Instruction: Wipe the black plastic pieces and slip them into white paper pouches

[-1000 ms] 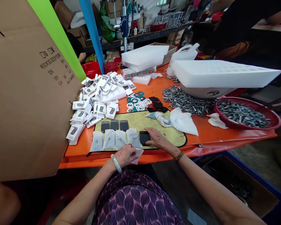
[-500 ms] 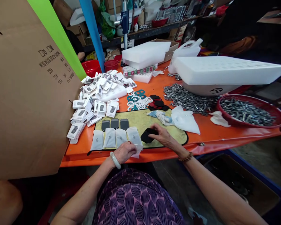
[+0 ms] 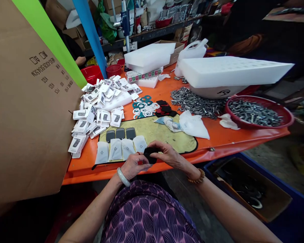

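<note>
My right hand [image 3: 168, 156] pinches a flat black piece [image 3: 151, 156], which looks like a soft pouch or pad, in front of me at the table's near edge. My left hand [image 3: 133, 166], with its fingers bent, meets that piece from the left; a thin pale edge of a white bag shows at its fingertips, mostly hidden. Several white translucent bags with a printed triangle [image 3: 116, 149] lie in a row on the yellow cloth [image 3: 164, 135]. Behind them sit three dark rounded-square pieces [image 3: 120, 133].
White retail boxes [image 3: 103, 116] are piled at left beside a large cardboard carton [image 3: 27, 118]. Rings [image 3: 143, 109], black and red pads [image 3: 164, 108], crumpled plastic [image 3: 192, 124], metal pins [image 3: 195, 103] and a red basket [image 3: 288, 118] lie beyond the cloth.
My right hand has brought the black piece left and toward me, up to my left hand. My left hand has moved little. The head view has shifted slightly.
</note>
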A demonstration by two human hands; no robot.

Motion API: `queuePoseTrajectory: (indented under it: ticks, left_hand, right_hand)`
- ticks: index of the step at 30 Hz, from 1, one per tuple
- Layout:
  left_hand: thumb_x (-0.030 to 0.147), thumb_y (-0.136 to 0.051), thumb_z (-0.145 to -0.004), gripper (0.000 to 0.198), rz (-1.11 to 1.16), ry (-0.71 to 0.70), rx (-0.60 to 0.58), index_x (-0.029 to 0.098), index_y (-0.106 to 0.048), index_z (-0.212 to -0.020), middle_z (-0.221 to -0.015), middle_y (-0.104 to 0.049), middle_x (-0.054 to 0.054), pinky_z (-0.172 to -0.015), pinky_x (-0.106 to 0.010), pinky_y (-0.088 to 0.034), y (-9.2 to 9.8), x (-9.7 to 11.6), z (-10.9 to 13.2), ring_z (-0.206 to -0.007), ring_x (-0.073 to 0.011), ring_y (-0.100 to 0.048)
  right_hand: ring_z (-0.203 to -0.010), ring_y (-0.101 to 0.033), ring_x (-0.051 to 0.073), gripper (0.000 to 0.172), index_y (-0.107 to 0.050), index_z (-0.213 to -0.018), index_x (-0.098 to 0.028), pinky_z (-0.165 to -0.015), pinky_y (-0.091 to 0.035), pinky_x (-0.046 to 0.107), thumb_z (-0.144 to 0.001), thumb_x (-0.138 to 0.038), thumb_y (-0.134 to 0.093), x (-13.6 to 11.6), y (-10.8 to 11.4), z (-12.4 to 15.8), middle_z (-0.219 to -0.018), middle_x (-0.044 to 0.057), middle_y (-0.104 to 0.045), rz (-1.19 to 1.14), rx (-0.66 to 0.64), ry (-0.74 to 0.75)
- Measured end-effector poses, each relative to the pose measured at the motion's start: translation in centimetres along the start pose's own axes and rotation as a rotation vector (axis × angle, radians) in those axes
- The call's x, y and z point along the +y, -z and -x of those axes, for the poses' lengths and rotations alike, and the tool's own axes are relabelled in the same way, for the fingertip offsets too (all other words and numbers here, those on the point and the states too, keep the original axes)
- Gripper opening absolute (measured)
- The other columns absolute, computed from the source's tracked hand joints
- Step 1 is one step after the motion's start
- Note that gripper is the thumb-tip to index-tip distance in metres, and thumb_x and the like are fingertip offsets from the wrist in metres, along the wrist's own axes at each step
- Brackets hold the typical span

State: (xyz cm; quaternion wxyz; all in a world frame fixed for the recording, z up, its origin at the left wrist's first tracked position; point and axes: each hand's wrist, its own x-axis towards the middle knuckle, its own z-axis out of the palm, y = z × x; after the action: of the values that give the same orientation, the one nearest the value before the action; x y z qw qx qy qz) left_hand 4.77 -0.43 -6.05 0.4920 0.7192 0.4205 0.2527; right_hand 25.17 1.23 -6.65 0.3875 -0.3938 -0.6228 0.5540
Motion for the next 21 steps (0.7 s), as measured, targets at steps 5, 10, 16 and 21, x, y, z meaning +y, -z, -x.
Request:
queuePoseTrajectory:
  ticks: [5, 10, 16, 21]
  left_hand:
    - [0.046, -0.072, -0.073, 0.031, 0.159, 0.007, 0.052, 0.017, -0.07, -0.066, -0.067, -0.064, -0.004, -0.071, -0.029, -0.042, -0.7, 0.5, -0.1, -0.069, -0.0166, -0.054]
    - [0.052, -0.076, -0.067, 0.036, 0.304, 0.042, 0.082, 0.017, -0.07, -0.065, -0.067, -0.064, -0.005, -0.076, -0.032, -0.044, -1.0, 0.9, -0.2, -0.071, -0.0176, -0.055]
    - [0.048, -0.074, -0.071, 0.033, 0.218, -0.003, 0.026, 0.017, -0.068, -0.062, -0.067, -0.063, -0.004, -0.076, -0.03, -0.043, -1.1, 1.0, -0.4, -0.073, -0.0169, -0.055]
    - [0.043, -0.076, -0.068, 0.031, 0.234, 0.102, 0.03, 0.015, -0.064, -0.061, -0.061, -0.058, 0.0, -0.062, -0.025, -0.039, -2.0, 0.3, -0.4, -0.061, -0.0123, -0.05]
  right_hand:
    - [-0.083, -0.06, 0.017, 0.021, -0.064, -0.092, -0.021, -0.078, -0.049, 0.031, -0.074, -0.029, -0.071, -1.3, 0.0, 0.4, -0.087, 0.001, -0.066, -0.065, 0.152, 0.015]
    - [-0.083, -0.059, 0.016, 0.033, -0.059, -0.09, -0.022, -0.077, -0.049, 0.031, -0.066, -0.036, -0.078, -0.5, -0.4, 0.9, -0.085, 0.001, -0.064, -0.249, 0.417, -0.019]
    - [-0.08, -0.059, 0.016, 0.024, -0.061, -0.089, -0.02, -0.075, -0.049, 0.03, -0.071, -0.031, -0.073, -0.8, 0.7, 1.8, -0.084, 0.001, -0.065, -0.118, 0.135, -0.074]
    - [-0.078, -0.057, 0.015, 0.016, -0.062, -0.09, -0.019, -0.072, -0.047, 0.028, -0.074, -0.02, -0.064, -1.8, 0.7, 2.0, -0.082, 0.0, -0.064, 0.169, -0.036, -0.083]
